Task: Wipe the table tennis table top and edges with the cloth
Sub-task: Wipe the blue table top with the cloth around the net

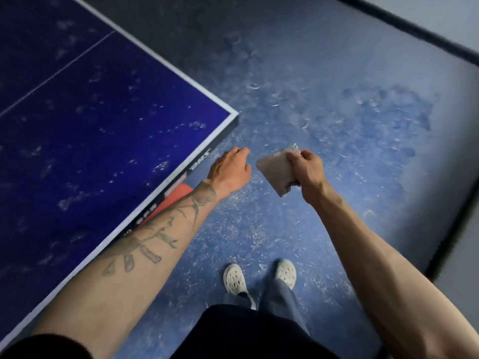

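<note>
table (pixel 103 125): dark blue top with white border, and we see pale smudges scattered across it. cloth (pixel 274 169): pale and folded, off the table, over the floor (pixel 337 112) just past the near corner. our right hand (pixel 308 168) grips the cloth along one side. our left hand (pixel 230 169) is beside the table's side edge near that corner, fingers loosely curled, holding nothing, just apart from the cloth. white shoes (pixel 234 278) on the speckled floor.

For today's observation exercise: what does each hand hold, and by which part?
The right hand grips the folded cloth along one side edge. The left hand, fingers loosely curled, holds nothing.
</note>
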